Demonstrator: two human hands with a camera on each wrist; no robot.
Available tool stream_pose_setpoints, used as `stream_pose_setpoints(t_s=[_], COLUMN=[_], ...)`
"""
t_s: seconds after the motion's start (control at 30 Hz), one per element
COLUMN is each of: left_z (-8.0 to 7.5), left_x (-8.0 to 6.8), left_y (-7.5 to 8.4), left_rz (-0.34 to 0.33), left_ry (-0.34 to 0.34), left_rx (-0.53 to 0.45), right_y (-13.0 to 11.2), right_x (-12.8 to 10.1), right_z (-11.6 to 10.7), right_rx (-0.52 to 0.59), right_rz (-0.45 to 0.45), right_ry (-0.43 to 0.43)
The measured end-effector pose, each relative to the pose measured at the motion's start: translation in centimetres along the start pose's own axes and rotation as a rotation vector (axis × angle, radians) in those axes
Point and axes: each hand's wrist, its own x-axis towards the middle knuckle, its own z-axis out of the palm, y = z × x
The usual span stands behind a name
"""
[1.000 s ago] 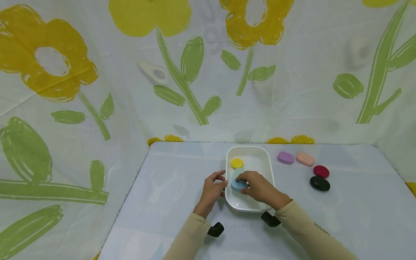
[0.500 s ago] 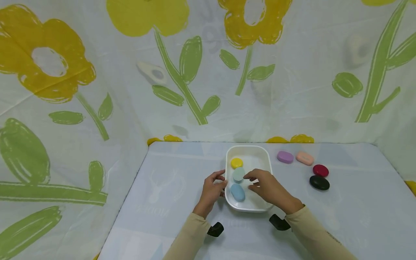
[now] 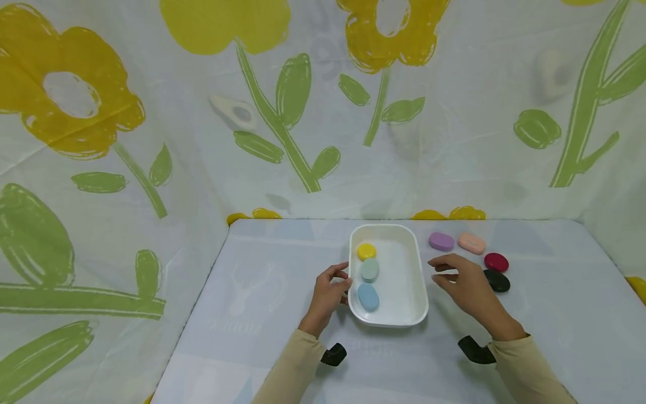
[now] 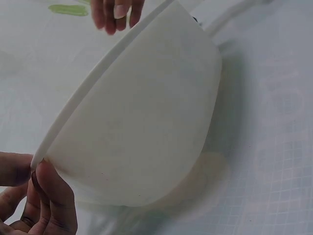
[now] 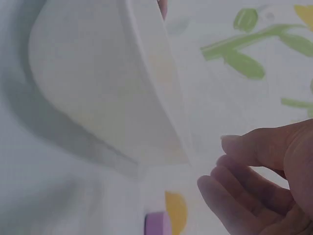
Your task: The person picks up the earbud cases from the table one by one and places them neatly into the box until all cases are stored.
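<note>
White tray (image 3: 414, 292) between both hands' fingers (image 3: 339, 284)

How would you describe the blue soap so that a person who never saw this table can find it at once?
Find the white tray in the middle of the table, which the left hand holds by its rim. Three soaps lie in a row along its left side. The blue soap is the nearest to the person, below the green soap and the yellow soap, and the only blue one.

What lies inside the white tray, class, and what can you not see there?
Inside the white tray three oval soaps lie in a row along its left side: yellow soap, pale green soap, blue soap. Their undersides and the floor beneath them are covered.
</note>
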Motion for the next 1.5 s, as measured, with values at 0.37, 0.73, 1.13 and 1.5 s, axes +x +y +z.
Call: stream_pose_setpoints(t_s=[0.37,0.73,1.13,1.5], left_z=[0.1,0.1,0.1,0.0], left_x=[0.0,-0.1,-0.3,-0.2], left_y=[0.0,0.1,0.2,0.2], left_rz=[0.004,0.009,0.004,-0.002], left_ry=[0.007,-0.002,-0.003,-0.008], left_rx=[-0.001,-0.006,-0.015,-0.021], right_y=[4.1,8.5,10.4,10.1], right_x=[-2.1,-3.7,-4.0,-3.3], right_z=[-2.4,-3.9,-4.1,-3.6], right_rx=[-0.046,-0.189,-0.211,-0.187], right_rz=[0.051,0.209,0.295,0.314], right_ry=[0.164,0.223,0.121,0.046])
